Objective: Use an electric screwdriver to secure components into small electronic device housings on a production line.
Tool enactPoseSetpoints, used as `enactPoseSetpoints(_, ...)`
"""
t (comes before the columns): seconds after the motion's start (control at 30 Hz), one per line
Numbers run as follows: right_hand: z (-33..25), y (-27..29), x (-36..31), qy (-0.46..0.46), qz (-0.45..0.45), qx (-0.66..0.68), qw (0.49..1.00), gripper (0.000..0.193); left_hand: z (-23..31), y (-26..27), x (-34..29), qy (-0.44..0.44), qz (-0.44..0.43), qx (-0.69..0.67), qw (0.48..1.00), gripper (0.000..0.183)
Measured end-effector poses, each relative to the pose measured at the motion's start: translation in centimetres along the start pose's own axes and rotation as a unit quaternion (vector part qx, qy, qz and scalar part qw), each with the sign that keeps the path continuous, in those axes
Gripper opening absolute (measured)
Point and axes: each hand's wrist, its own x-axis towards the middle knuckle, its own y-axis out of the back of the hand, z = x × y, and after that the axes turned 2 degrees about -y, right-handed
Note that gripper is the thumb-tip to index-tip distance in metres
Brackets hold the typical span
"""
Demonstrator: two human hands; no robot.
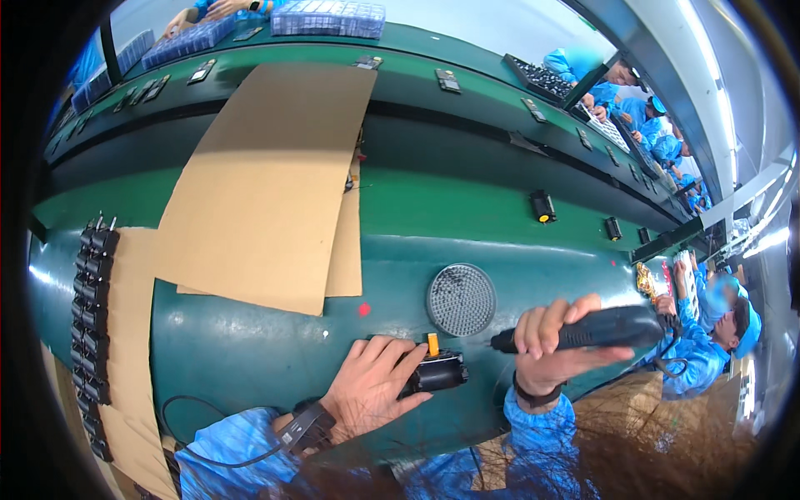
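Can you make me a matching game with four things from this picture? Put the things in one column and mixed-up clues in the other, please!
Things:
1. long black tool
2. round dish
3. black part with a yellow tab
4. line of black parts

Clues:
A. at the far left of the picture
B. touched by the left hand
C. held in the right hand
D. grey, with a dimpled inside

Right pairs: 1-C, 2-D, 3-B, 4-A.
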Motion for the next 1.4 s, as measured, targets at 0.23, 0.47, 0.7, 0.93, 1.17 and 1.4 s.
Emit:
enactPoseSetpoints(0.23, 3.1, -3.4, -2.8, -0.014, -0.148, 0.094, 0.984, 0.092, -0.3, 0.2, -0.2, 0.008, -0.006, -0.009, 1.000, 0.067)
enactPoseSetpoints(0.47, 4.4, -3.6, -3.2, -0.012, -0.171, 0.055, 0.984, 0.092, -0.4, 0.2, -0.2, 0.008, -0.007, -0.012, 1.000, 0.066)
enactPoseSetpoints(0.7, 4.4, -4.0, -3.6, -0.037, -0.138, -0.003, 0.990, 0.088, -0.5, 0.1, -0.3, 0.008, -0.007, -0.012, 1.000, 0.066)
enactPoseSetpoints(0.93, 5.5, -3.3, -3.4, -0.008, -0.177, 0.089, 0.980, 0.099, -0.4, 0.1, -0.3, 0.013, -0.006, -0.012, 1.000, 0.065)
enactPoseSetpoints(1.17, 5.5, -3.2, -2.9, -0.037, -0.229, 0.022, 0.973, 0.090, -0.5, 0.4, -0.4, 0.011, -0.028, 0.009, 1.000, 0.066)
enactPoseSetpoints(1.4, 5.0, -3.6, -4.0, -0.095, -0.147, -0.011, 0.985, 0.092, -0.1, 0.5, -0.2, 0.005, -0.019, 0.011, 1.000, 0.064)
